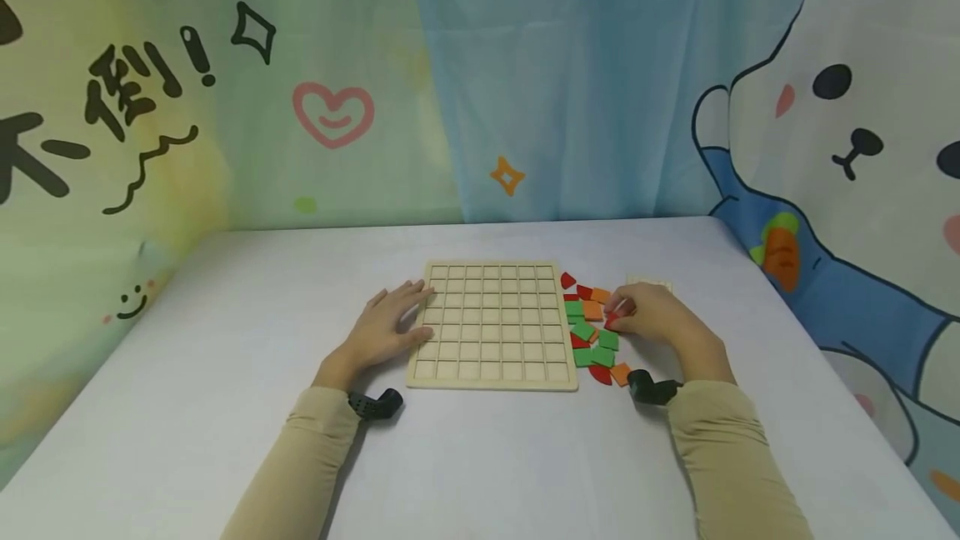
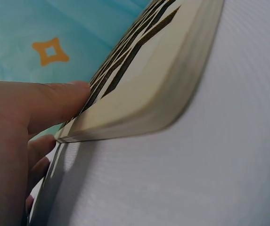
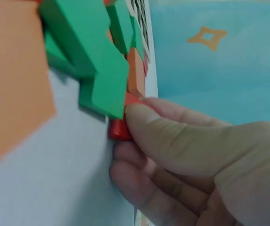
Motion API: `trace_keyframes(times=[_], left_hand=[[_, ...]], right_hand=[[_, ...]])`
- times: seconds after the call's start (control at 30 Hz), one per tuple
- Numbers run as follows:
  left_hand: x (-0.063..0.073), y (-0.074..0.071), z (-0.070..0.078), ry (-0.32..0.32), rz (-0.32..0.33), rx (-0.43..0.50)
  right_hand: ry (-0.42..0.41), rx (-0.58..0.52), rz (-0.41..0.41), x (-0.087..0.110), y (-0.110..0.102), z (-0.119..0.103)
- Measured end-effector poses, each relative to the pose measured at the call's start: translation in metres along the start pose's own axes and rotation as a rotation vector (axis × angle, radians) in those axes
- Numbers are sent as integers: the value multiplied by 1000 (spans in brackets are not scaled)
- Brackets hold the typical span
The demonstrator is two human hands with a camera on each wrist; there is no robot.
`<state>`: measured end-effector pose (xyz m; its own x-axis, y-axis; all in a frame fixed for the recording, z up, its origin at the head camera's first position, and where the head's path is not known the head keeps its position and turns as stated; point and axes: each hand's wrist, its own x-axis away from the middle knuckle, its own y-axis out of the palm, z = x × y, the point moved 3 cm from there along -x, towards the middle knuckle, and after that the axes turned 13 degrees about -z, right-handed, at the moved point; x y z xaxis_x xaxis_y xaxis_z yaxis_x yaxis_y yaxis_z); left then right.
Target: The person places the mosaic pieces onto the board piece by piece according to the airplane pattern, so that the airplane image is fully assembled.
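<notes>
Green-and-blue fabric backdrop [image 1: 555, 82] with pink heart [image 1: 335, 122] and white cartoon animal [image 1: 817, 136] behind a white table [image 1: 487, 465].

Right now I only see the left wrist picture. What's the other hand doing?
Observer: The right hand is pinching a red piece.
Operator: Ooh! Are there more pieces?
Observer: Yes, green pieces and orange pieces lie with other red ones along the right side of the board.
Operator: Anything funny behind?
Observer: A big white cartoon animal is on the backdrop, over to the right.
</notes>
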<state>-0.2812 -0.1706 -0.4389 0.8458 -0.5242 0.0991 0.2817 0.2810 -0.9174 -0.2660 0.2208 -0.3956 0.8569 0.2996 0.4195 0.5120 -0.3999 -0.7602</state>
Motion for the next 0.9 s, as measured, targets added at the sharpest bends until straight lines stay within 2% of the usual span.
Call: trace_keyframes(times=[0.23, 0.43, 0.6, 0.8, 0.9], left_hand=[[-1, -1, 3, 13, 2, 7], [-1, -2, 1, 2, 2, 18], [-1, -1, 0, -10, 1, 35], [-1, 2, 1, -20, -19, 34], [-2, -1, 1, -15, 5, 30]], right_hand=[[2, -28, 19, 9, -8, 3], [12, -60, 72, 3, -14, -5], [-43, -44, 102, -4, -13, -14], [-87, -25, 96, -13, -13, -28], [-115, -12, 119, -20, -19, -36]])
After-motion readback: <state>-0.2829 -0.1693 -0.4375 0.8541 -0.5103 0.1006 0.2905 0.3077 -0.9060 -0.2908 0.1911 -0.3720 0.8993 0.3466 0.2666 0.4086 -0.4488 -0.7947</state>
